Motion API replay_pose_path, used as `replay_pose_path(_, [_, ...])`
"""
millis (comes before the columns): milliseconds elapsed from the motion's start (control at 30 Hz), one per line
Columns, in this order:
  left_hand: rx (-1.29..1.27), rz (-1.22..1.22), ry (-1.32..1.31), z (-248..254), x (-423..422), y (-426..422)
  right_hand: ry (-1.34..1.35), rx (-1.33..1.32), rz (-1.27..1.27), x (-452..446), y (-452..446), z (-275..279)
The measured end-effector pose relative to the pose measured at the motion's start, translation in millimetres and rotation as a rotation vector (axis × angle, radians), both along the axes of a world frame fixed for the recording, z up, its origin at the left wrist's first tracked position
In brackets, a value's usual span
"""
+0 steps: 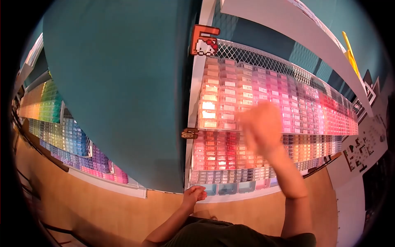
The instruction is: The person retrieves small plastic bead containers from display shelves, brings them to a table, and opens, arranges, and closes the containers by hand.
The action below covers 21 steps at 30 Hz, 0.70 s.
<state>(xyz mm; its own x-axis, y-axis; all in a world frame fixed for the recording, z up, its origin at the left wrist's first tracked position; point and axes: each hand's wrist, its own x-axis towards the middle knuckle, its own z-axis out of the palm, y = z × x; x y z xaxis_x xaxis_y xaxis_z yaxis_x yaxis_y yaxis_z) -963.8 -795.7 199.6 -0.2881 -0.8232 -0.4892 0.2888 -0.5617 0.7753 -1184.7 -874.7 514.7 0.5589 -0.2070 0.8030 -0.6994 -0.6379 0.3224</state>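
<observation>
My blurred right hand [263,125] is raised in front of tiered rows of small clear boxes [228,91], pink to red; I cannot tell whether its fingers pinch anything. My left hand [194,196] is lower, fingers curled, near pale blue bins [227,189] at the bottom; whether it holds something, I cannot tell.

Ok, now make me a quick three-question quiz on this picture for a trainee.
1. Which hand is raised in front of the pink boxes?
2. True or false: the left hand is higher in the picture than the other one.
3. The large panel is: A) red; B) teal; C) yellow.

Key:
1. The right hand, blurred.
2. False: it is lower, near the pale blue bins.
3. B.
</observation>
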Motion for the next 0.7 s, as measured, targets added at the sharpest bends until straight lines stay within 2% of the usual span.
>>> replay_pose_path(100, [0.009, -0.002, 0.01, 3.9, 5.9, -1.4, -0.197, -0.033, -0.111, 16.9, -60.2, 65.6])
replay_pose_path(133, [0.004, -0.002, 0.032, 3.0, 7.2, -0.7, -0.19, 0.048, -0.107, 17.2, -82.9, 77.0])
replay_pose_path(300, [0.009, -0.005, 0.069, 2.0, 10.6, 1.1, -0.265, 0.649, -0.232, 38.4, -108.8, 90.2])
replay_pose_path(400, [0.01, 0.007, 0.068, 1.1, 11.1, 2.2, -0.433, 0.625, -0.146, 35.8, -115.9, 79.8])
replay_pose_path(500, [0.002, 0.005, 0.055, 1.1, 13.5, 2.3, -0.557, 0.505, -0.015, 36.1, -116.9, 68.4])
replay_pose_path(700, [-0.016, -0.011, 0.065, 0.6, 10.1, 0.7, -0.098, -0.269, -0.016, 28.4, -105.6, 76.8])
